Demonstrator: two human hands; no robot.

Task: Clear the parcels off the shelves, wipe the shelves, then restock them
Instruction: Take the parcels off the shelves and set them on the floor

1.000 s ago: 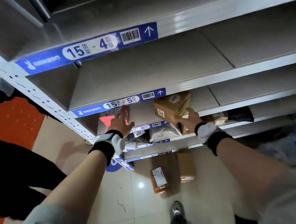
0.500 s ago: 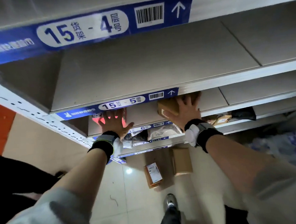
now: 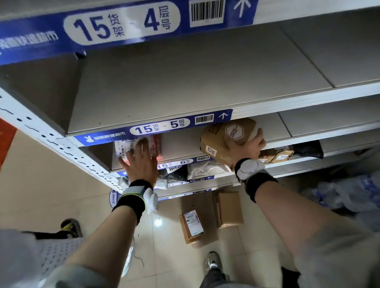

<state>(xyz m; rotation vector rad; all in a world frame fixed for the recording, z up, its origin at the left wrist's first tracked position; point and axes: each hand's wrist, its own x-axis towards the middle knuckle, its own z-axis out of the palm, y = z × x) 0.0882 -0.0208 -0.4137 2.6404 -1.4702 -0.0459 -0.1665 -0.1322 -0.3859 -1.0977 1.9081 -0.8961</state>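
My right hand (image 3: pixel 253 145) grips a brown cardboard box (image 3: pixel 225 139) with a hexagon mark, tilted at the front edge of the shelf (image 3: pixel 180 149) under the 15-5 label. My left hand (image 3: pixel 140 164) lies flat with fingers spread on a red and white flat parcel (image 3: pixel 137 145) at the left end of the same shelf. The shelf above (image 3: pixel 180 90), between the 15-4 and 15-5 labels, is bare. Lower shelves hold grey and black bagged parcels (image 3: pixel 205 169) and small boxes (image 3: pixel 279 155).
Two cardboard parcels (image 3: pixel 191 225) (image 3: pixel 229 208) lie on the tiled floor below the shelves. The perforated white upright (image 3: pixel 49 140) stands at the left. Blue-white plastic packs (image 3: pixel 368 198) pile at the right. My shoe (image 3: pixel 213 262) and another person's shoe (image 3: pixel 70 226) are on the floor.
My head has moved closer to the shelves. My right hand has drawn the brown box outward and tilted it at the shelf edge. My left hand stays on the red and white parcel.
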